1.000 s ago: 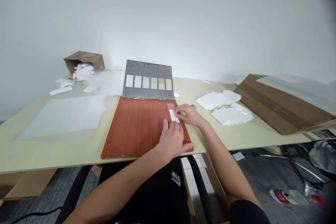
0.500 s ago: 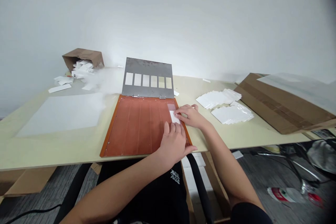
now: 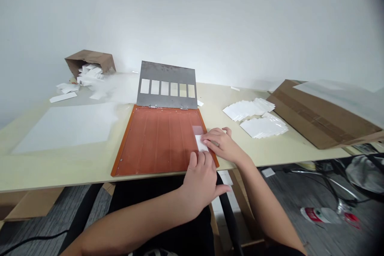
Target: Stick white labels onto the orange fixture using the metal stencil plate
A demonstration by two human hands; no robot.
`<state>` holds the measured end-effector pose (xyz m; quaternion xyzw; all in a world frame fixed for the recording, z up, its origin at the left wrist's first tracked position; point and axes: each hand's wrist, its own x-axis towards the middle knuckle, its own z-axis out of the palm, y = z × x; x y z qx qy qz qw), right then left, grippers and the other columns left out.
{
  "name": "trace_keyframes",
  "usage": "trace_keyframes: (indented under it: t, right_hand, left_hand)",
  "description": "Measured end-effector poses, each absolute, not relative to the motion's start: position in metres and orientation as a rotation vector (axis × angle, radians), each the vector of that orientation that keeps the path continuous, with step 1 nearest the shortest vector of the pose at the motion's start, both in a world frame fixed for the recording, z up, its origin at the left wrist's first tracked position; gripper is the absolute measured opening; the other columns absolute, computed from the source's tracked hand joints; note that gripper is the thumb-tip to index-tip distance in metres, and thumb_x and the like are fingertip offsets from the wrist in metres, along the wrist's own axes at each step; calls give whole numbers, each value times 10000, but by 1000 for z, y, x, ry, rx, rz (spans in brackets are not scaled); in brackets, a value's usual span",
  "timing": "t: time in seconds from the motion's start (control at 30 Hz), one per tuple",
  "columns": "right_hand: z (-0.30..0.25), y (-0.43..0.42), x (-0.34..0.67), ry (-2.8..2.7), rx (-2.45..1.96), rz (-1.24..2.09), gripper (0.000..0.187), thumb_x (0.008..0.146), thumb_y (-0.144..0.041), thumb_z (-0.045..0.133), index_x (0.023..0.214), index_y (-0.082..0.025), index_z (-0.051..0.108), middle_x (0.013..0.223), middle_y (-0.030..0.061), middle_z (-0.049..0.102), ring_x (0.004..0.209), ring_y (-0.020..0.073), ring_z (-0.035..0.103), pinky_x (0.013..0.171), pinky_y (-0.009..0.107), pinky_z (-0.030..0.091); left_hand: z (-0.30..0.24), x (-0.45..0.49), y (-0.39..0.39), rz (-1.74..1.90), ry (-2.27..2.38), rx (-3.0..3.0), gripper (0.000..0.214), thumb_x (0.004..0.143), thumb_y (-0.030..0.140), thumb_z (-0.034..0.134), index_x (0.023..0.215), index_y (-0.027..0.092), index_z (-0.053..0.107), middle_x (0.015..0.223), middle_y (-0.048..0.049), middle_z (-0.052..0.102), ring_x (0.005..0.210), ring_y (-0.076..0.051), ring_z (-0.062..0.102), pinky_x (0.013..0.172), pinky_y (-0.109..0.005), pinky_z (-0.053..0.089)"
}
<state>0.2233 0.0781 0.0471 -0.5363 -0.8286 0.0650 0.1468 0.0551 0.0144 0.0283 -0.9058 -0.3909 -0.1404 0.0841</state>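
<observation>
White card (image 3: 201, 144) lying near right edge of red grooved board (image 3: 159, 140), translucent patch (image 3: 197, 130) showing past far end. Right hand (image 3: 205, 139) resting fingertips on card, can't tell if pinching. Left hand (image 3: 200, 174) touching near end, thumb sticking out wide, finger grip hidden. Gray six-window plate (image 3: 168, 70) standing hinged behind board. White card piles (image 3: 249, 109) fanning across counter (image 3: 264, 154) beside cardboard box (image 3: 315, 118).

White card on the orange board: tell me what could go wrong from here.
The white card might skew if the right hand, touching it, shifts. The left hand, close to the card's near end, might nudge it. The hinged gray panel stands raised and could drop if the orange board is bumped.
</observation>
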Motion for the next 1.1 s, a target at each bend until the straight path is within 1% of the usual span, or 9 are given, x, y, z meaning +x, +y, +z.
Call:
trace_keyframes:
  t: [0.2, 0.33, 0.5, 0.6, 0.73, 0.97, 1.1]
  right_hand:
    - [42, 72, 223, -2361, -1525, 175, 291, 1008, -390, 400, 992, -276, 667, 1054, 25, 719, 1042, 229, 589, 919, 449, 214]
    - [40, 74, 223, -2360, -1535, 150, 290, 1002, -380, 405, 986, -275, 675, 1060, 30, 722, 1035, 228, 590, 914, 441, 222]
    - [38, 74, 223, -2349, -1532, 147, 292, 998, -393, 408, 983, -275, 675, 1052, 37, 723, 1026, 234, 589, 915, 442, 229]
    - [36, 74, 224, -2330, -1518, 156, 263, 987, -402, 443, 992, -277, 674, 1052, 46, 721, 1029, 241, 585, 919, 445, 224]
    - [34, 75, 224, -2310, -1497, 153, 200, 962, -395, 507, 989, -282, 670, 1042, 30, 716, 1027, 236, 585, 926, 443, 215]
    - [34, 74, 224, -2300, -1494, 167, 223, 967, -406, 491, 979, -273, 669, 1034, 40, 717, 1019, 238, 588, 924, 440, 224]
    - [34, 74, 224, -2294, -1487, 165, 213, 968, -394, 498, 983, -275, 675, 1031, 38, 721, 1014, 234, 591, 917, 433, 227]
  left_hand:
    - [22, 55, 8, -437, -1164, -2688, 880, 817, 789, 386, 1209, 49, 656, 1256, -214, 583, 1128, -322, 476, 969, -457, 359]
    - [22, 54, 9, -449, -1171, -2701, 866, 816, 779, 409, 1218, 53, 653, 1280, -213, 571, 1132, -321, 474, 965, -449, 362]
    - [21, 54, 10, -423, -1166, -2707, 881, 816, 790, 386, 1243, 61, 637, 1300, -211, 573, 1128, -322, 474, 944, -455, 374]
    - [19, 54, 11, -416, -1160, -2709, 883, 823, 782, 390, 1264, 52, 617, 1330, -213, 562, 1160, -321, 463, 959, -452, 366]
    - [18, 54, 12, -412, -1147, -2706, 914, 825, 783, 383, 1286, 21, 589, 1290, -217, 592, 1151, -315, 472, 965, -449, 363]
    - [16, 52, 11, -421, -1113, -2675, 898, 834, 783, 359, 1277, 43, 607, 1337, -222, 580, 1200, -326, 463, 970, -446, 351]
    - [13, 52, 11, -426, -1114, -2677, 915, 834, 787, 350, 1291, 33, 593, 1344, -229, 574, 1232, -333, 452, 983, -449, 345]
